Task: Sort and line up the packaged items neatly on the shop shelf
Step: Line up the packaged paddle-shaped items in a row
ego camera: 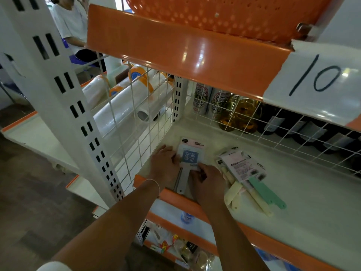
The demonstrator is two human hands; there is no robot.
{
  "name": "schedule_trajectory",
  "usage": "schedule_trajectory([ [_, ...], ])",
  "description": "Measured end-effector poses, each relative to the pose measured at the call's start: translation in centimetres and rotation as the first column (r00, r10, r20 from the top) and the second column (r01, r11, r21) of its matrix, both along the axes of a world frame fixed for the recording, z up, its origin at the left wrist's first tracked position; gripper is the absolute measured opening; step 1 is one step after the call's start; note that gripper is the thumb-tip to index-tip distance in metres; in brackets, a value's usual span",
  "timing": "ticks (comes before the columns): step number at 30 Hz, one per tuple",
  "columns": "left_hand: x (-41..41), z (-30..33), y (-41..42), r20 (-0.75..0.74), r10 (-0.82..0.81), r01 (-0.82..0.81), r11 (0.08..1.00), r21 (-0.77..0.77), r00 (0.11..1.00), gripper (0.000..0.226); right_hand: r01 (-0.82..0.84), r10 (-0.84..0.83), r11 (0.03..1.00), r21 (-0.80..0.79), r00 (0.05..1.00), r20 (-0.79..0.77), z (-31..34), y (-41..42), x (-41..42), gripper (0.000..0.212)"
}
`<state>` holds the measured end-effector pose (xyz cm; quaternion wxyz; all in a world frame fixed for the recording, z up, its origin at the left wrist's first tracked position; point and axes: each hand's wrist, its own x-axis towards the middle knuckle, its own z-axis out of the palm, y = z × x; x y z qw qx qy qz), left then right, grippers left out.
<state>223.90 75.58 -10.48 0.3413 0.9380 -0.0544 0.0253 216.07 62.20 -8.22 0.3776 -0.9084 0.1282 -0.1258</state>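
Both hands work at the lower centre of the frame, over the white shelf [293, 202] with its orange front edge. The left hand [164, 165] lies on the left edge of a packaged item [190, 155], a flat pack with a pale card and a blue square label; its fingers are extended and press against the pack's side. The right hand [208, 178] sits at the pack's lower right corner, fingers [197, 176] curled on the card edge in a pinch. The pack lies flat near the shelf's left end, its grey handle [180, 181] pointing toward the front edge.

Just to the right of the right hand, a loose pile of similar packs [244, 169] lies fanned at an angle, with cream and green handles [267, 196] pointing toward the lower right of the frame. The two groups are close, and whether they touch is hidden by the right hand.

A white wire grid [273, 130] backs the shelf; bottles and cans [220, 102] stand behind it. At centre left, behind the side grid, lie rolls of clear film [121, 106]. At upper right, a paper sign marked 10 [316, 81] is fixed to the orange upper shelf [175, 49].
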Motion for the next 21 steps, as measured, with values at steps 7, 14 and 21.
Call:
schedule_trajectory([
  [7, -0.11, 0.14, -0.1, 0.008, 0.027, -0.027, 0.999, -0.04, 1.0, 0.032, -0.003, 0.007, 0.998, -0.061, 0.998, 0.058, -0.55, 0.0, -0.07, 0.021],
  [14, -0.08, -0.17, -0.05, 0.031, 0.045, -0.044, 0.998, -0.037, 0.999, 0.031, 0.002, 0.0, 0.997, -0.074, 0.999, 0.034, -0.51, -0.21, -0.02, 0.022],
  [21, -0.16, -0.15, 0.19, 0.03, 0.046, -0.045, 0.998, -0.036, 0.998, 0.036, 0.04, -0.039, 0.999, -0.025, 0.998, 0.049, -0.56, -0.33, 0.09, 0.017],
])
